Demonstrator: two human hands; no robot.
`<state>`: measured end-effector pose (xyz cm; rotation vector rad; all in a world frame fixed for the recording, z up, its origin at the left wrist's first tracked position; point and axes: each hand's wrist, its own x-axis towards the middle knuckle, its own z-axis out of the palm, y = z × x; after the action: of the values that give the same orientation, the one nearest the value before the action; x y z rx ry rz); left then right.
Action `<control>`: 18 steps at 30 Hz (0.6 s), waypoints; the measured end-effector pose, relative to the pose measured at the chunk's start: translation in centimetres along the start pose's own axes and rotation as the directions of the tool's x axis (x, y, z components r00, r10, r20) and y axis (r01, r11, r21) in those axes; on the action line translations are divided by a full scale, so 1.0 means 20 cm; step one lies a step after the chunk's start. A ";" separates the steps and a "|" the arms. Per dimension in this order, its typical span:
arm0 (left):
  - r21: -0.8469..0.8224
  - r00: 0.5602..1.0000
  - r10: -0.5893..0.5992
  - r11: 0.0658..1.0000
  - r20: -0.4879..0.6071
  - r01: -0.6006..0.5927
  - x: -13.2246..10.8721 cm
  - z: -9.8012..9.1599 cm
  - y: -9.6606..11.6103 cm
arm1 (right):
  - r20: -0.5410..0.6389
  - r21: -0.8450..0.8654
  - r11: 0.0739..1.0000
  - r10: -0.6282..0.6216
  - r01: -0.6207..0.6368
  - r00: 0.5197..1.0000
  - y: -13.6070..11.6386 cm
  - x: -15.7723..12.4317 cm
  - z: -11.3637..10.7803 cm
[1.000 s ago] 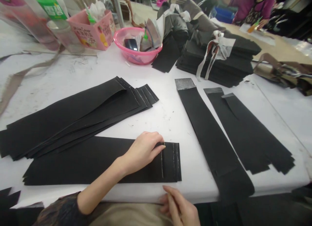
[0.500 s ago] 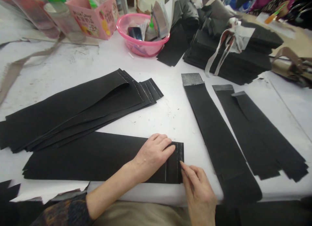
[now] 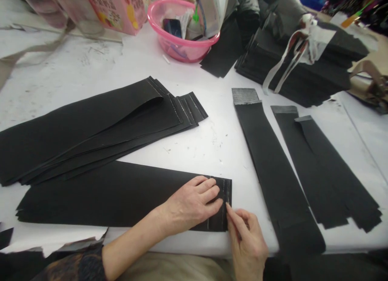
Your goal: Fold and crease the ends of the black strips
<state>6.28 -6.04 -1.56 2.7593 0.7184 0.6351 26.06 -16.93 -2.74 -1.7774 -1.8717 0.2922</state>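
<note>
A long black fabric piece [image 3: 106, 196] lies flat along the front of the table, with pale lines running across its right end. My left hand [image 3: 194, 204] rests on it near that end, palm down with the fingers spread. At the right edge, my right hand [image 3: 247, 240] pinches the piece between thumb and forefinger, the other fingers curled. Behind it, a fanned stack of similar black pieces [image 3: 91, 115] overlaps its far left edge. To the right of my hands lies a black strip [image 3: 269, 160] with a grey ribbed end.
More black pieces [image 3: 333, 172] lie farther right. A pink basin [image 3: 184, 51] holds a phone and a green-tipped bottle. Behind stand a tied black stack [image 3: 297, 75], a pink box [image 3: 121, 10] and a clear jar [image 3: 81, 14]. Torn white paper [image 3: 54, 237] lies front left.
The camera view has shifted slightly. My left hand has slid a little toward the right end of the piece, its thumb now closer to my right fingertips. My right hand still pinches the edge.
</note>
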 end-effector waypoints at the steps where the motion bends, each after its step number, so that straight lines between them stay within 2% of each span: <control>1: -0.002 1.000 0.000 1.000 0.011 0.000 0.00 0.00 0.00 | 0.002 0.003 1.000 -0.001 0.001 1.000 0.00 0.00 0.00; 8: -0.007 0.999 -0.002 1.000 0.045 0.002 0.01 0.00 0.00 | -0.004 -0.061 0.998 0.009 -0.009 1.000 -0.01 -0.01 0.01; 18: 0.022 0.993 -0.001 1.000 0.120 -0.002 0.04 -0.02 0.01 | 0.014 -0.209 0.976 -0.064 0.065 0.998 -0.01 -0.01 0.00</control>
<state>6.82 -5.85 -0.85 2.7893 0.7027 0.4593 26.00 -17.06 -2.62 -1.8476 -2.0237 0.0793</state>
